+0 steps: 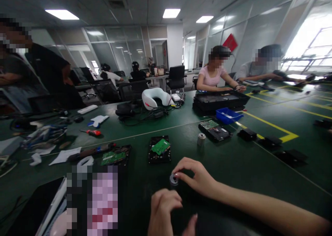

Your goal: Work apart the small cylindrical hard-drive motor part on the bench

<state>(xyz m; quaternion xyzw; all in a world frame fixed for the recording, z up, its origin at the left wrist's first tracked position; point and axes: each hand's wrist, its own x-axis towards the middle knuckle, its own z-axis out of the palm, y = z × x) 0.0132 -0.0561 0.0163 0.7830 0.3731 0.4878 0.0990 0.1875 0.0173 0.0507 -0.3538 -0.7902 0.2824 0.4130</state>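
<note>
Half-curled and released, the left hand (162, 208) lies closest, thumb apart from fingers with nothing between them. Just beyond it, the right hand (201, 178) pinches a small grey metal cylinder (173, 180) between thumb and fingertips; whether its base touches the green tabletop (233, 163) is hard to tell. A silver cylinder (201, 140) stands upright beyond the right hand, near a hard drive (220, 134). Left of it, a green circuit board (160, 147) rests on a black drive casing (153, 157). The step looks like handling or positioning the grey piece; moving it further calls for a light, steady fingertip grip on its round side.
</note>
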